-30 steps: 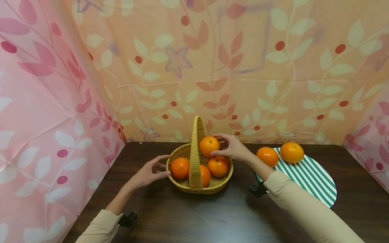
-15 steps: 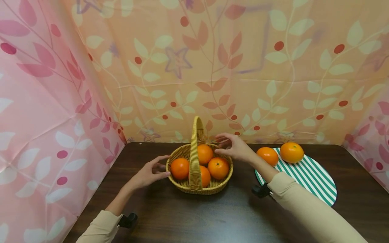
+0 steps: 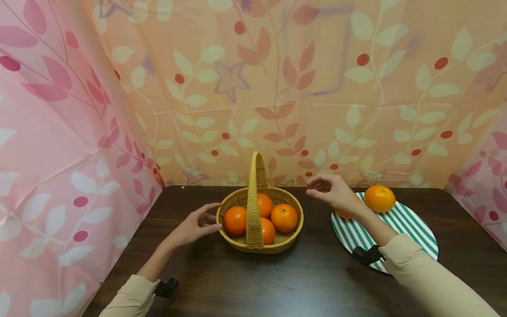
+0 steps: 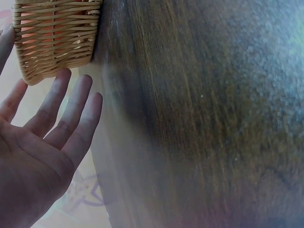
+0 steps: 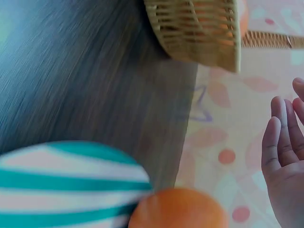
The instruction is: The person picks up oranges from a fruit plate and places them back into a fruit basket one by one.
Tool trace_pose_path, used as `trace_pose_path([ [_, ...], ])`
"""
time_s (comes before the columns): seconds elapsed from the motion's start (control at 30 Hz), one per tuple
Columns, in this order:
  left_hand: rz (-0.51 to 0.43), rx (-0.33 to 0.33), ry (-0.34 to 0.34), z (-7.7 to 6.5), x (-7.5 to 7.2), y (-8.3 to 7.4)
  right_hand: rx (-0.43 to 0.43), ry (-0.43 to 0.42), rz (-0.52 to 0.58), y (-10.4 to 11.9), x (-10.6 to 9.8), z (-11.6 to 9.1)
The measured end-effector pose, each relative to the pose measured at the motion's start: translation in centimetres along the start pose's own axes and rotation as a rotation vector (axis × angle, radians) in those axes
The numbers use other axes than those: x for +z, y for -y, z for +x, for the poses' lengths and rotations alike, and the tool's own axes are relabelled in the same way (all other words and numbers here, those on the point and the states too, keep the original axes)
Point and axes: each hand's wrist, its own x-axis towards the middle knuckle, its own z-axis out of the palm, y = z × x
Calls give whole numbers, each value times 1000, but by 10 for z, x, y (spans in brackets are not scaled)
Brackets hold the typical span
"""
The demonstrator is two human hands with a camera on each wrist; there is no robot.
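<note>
A yellow wicker basket (image 3: 277, 246) with a tall arched handle stands mid-table, several oranges (image 3: 284, 218) lying inside it. My left hand (image 3: 194, 225) steadies the basket's left end: thumb and fingertips rest at its rim, the fingers fairly straight in the left wrist view. My right hand (image 3: 336, 192) hovers right of the basket with nothing in it, its fingers loosely bent. Beneath and beyond this hand lies an oval mat (image 3: 416, 229) with green and white stripes. It bears one orange (image 3: 379, 198) in plain sight and another orange (image 5: 178, 211) partly hidden behind the right hand.
The dark wooden table (image 3: 277, 286) reaches back to a patterned cloth (image 3: 332, 88) hung behind it. Pink cloth (image 3: 59, 154) closes off the left side. Small black devices (image 3: 167, 287) are worn at both wrists.
My right hand lowered an orange into the basket behind the handle and let it go. It then moved right, towards the striped mat. My left hand stayed at the rim.
</note>
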Motion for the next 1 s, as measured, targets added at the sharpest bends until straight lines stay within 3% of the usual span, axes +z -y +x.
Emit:
trace_pose_path([
  [0.4, -5, 9, -1, 0, 0, 0, 72, -87, -68, -9, -54, -41],
  [0.7, -1, 4, 3, -1, -1, -2, 110, -123, -201, -14, -83, -68],
  [1.0, 3, -3, 9, -1, -1, -4, 120, -182, -242, -25, -111, -92],
])
